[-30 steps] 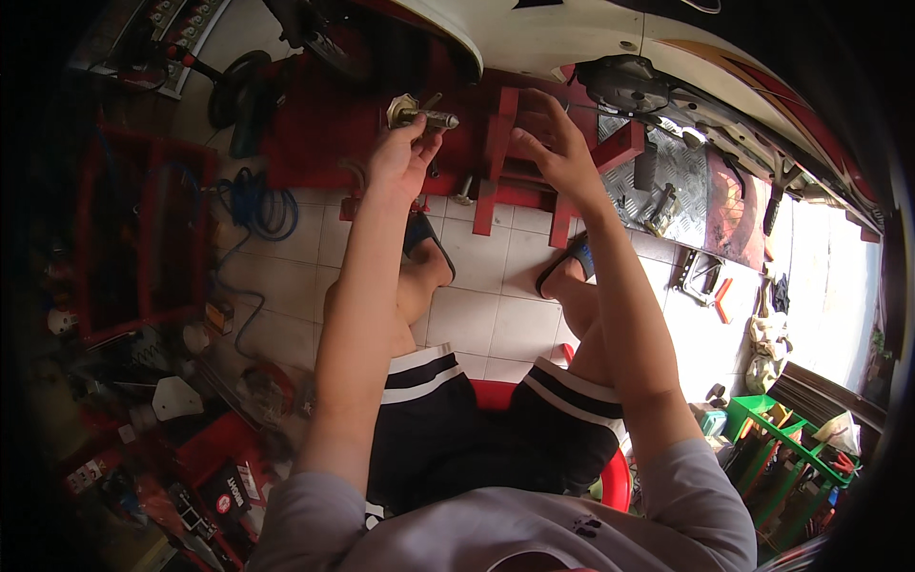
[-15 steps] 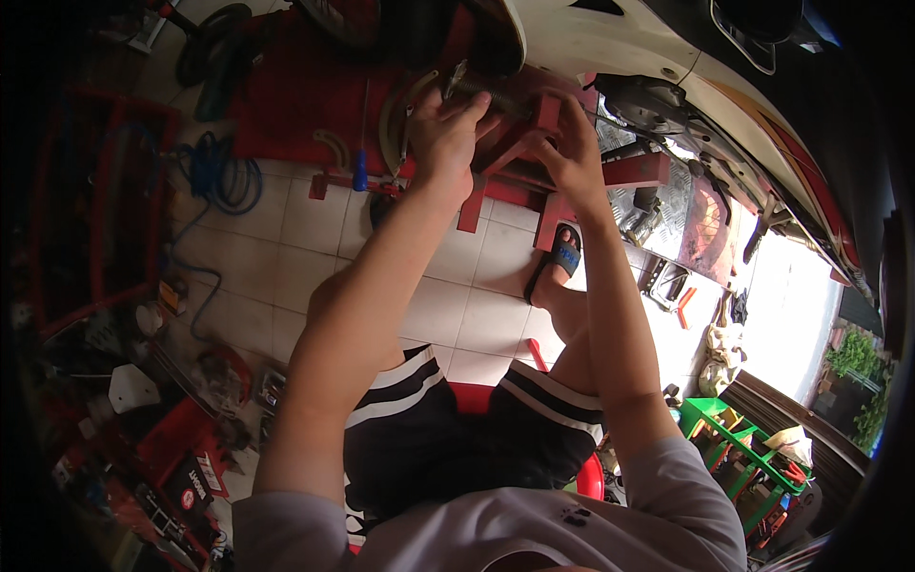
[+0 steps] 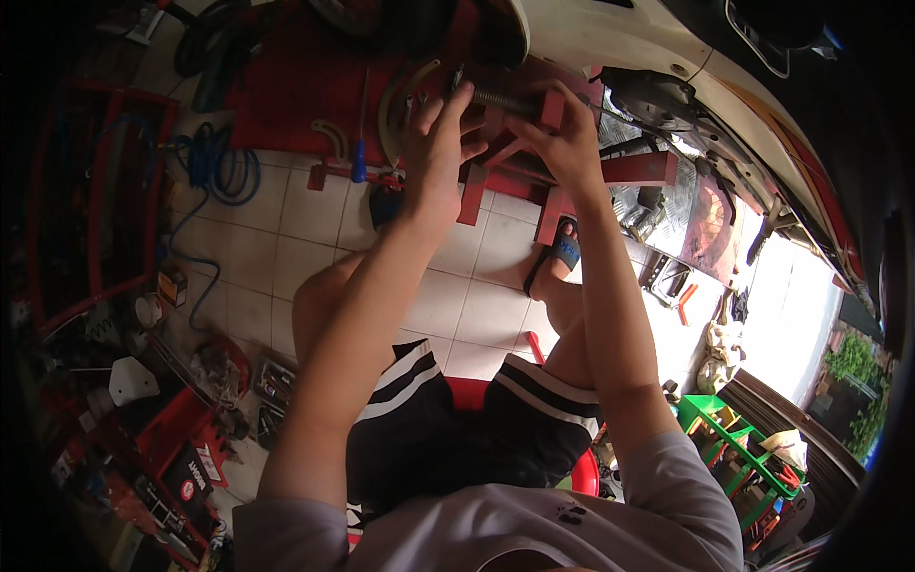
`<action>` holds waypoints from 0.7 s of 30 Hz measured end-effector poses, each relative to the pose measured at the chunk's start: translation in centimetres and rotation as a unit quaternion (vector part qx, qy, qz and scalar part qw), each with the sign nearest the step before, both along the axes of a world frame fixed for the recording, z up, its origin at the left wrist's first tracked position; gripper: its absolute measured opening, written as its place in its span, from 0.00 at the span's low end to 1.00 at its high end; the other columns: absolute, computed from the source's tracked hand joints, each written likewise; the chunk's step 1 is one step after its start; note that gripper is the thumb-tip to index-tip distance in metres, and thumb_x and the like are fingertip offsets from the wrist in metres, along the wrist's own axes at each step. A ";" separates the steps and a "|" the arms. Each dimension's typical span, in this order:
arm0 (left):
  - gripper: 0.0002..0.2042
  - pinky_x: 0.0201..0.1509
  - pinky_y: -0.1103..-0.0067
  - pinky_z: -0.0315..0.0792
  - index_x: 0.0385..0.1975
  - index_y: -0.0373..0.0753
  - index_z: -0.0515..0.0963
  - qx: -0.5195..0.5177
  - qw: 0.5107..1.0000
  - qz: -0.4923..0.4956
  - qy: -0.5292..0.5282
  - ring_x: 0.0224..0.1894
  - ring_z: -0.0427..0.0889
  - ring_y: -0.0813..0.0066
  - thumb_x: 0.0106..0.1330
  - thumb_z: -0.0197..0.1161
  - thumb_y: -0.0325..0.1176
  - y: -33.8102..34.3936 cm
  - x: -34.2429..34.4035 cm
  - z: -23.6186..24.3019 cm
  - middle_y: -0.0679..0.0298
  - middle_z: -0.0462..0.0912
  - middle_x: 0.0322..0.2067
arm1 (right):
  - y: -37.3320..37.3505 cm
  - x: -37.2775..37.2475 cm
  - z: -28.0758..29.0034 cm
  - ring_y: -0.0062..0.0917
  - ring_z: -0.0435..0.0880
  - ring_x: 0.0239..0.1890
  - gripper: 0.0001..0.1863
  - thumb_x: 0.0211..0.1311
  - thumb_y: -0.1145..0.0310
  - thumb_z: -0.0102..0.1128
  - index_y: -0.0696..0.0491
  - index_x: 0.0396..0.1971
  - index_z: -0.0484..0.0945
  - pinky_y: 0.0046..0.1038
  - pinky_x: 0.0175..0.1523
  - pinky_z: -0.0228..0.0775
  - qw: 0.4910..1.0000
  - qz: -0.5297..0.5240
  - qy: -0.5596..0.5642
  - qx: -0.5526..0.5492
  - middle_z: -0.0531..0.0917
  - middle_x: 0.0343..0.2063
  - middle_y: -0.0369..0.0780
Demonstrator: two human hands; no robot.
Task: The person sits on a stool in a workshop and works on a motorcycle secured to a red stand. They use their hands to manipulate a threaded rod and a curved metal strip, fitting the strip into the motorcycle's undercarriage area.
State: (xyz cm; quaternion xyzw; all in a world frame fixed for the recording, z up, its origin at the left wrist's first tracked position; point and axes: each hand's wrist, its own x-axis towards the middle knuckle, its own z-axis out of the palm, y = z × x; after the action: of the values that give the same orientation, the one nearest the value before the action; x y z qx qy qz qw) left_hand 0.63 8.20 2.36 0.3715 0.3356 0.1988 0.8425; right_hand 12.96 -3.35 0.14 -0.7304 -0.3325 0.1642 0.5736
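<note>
My left hand is closed around a small metal fitting at the left end of a threaded rod; its fingertips partly hide it. My right hand grips a red square metal bar at the rod's right end, part of a red stand. Just left of my left hand are a blue-handled screwdriver and curved metal pieces, on or at a red platform.
A white motorcycle body overhangs my hands. A coiled blue hose and red rack stand left, tools and parts lower left, a green tool holder lower right. I sit on a red stool, feet on tiles.
My left hand moved right and up from holding the brass-coloured part alone to the threaded rod beside the red bar. My right hand closed on that bar.
</note>
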 end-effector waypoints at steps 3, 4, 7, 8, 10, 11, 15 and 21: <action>0.19 0.41 0.79 0.72 0.50 0.39 0.76 0.014 0.999 -0.003 0.046 0.40 0.82 0.73 0.63 0.66 0.41 2.3 0.4 -0.3 0.65 0.81 0.42 | -0.1 0.0 -0.1 0.18 0.81 0.33 0.20 0.47 0.70 0.74 0.57 0.41 0.77 0.22 0.39 0.75 0.999 -0.001 0.036 -0.007 0.83 0.31 0.36; 0.19 0.41 0.79 0.72 0.49 0.39 0.77 0.023 0.998 -0.016 0.059 0.39 0.83 0.73 0.63 0.67 0.41 2.9 0.5 -0.3 0.66 0.81 0.41 | -0.1 0.0 -0.1 0.18 0.82 0.33 0.20 0.47 0.70 0.74 0.57 0.41 0.77 0.22 0.39 0.75 0.999 0.000 0.041 -0.006 0.83 0.31 0.36; 0.15 0.41 0.80 0.72 0.44 0.38 0.79 0.070 0.994 -0.072 0.048 0.38 0.84 0.72 0.63 0.67 0.40 4.5 0.3 -0.4 0.65 0.83 0.38 | -0.2 0.1 -0.3 0.18 0.82 0.33 0.21 0.47 0.70 0.73 0.57 0.41 0.77 0.22 0.39 0.75 0.999 0.001 0.045 0.001 0.82 0.30 0.36; 0.14 0.42 0.79 0.73 0.44 0.38 0.79 0.085 0.991 -0.098 0.046 0.38 0.84 0.72 0.63 0.67 0.39 5.1 0.3 -0.4 0.65 0.83 0.38 | -0.2 0.2 -0.3 0.18 0.82 0.33 0.21 0.47 0.70 0.73 0.57 0.41 0.77 0.23 0.39 0.75 0.999 0.002 0.040 0.004 0.82 0.30 0.36; 0.13 0.48 0.78 0.74 0.44 0.37 0.79 0.100 0.985 -0.137 0.036 0.40 0.84 0.71 0.65 0.65 0.37 5.8 0.2 -0.7 0.65 0.83 0.40 | -0.2 0.2 -0.6 0.18 0.82 0.33 0.21 0.47 0.70 0.73 0.57 0.41 0.77 0.23 0.38 0.75 0.999 0.005 0.036 0.006 0.82 0.30 0.36; 0.13 0.49 0.78 0.74 0.45 0.36 0.79 0.109 0.981 -0.158 0.031 0.41 0.84 0.72 0.65 0.65 0.37 6.2 0.2 -1.0 0.64 0.83 0.40 | -0.2 0.3 -0.6 0.18 0.82 0.33 0.20 0.48 0.70 0.73 0.58 0.41 0.77 0.22 0.38 0.75 0.999 0.008 0.036 0.005 0.83 0.31 0.37; 0.17 0.50 0.78 0.77 0.51 0.34 0.76 0.139 0.966 -0.215 -0.033 0.41 0.82 0.75 0.64 0.66 0.33 7.2 0.3 -1.7 0.65 0.81 0.41 | -0.1 0.0 0.5 0.19 0.83 0.32 0.20 0.49 0.71 0.72 0.58 0.42 0.77 0.22 0.36 0.76 0.999 0.018 0.027 -0.005 0.83 0.31 0.37; 0.23 0.60 0.74 0.72 0.64 0.34 0.62 0.129 0.949 -0.282 -0.064 0.51 0.77 0.73 0.69 0.55 0.24 7.5 -0.4 -0.6 0.61 0.74 0.55 | 0.1 0.1 0.1 0.19 0.83 0.32 0.19 0.49 0.71 0.72 0.58 0.42 0.77 0.21 0.37 0.76 0.999 0.005 0.037 0.004 0.83 0.31 0.37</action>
State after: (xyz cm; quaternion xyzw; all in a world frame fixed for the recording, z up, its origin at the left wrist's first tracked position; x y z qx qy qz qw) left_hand 0.24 15.69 1.79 0.5431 0.1343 0.0179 0.8287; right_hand 13.04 -3.24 0.25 -0.7201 -0.3148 0.1928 0.5875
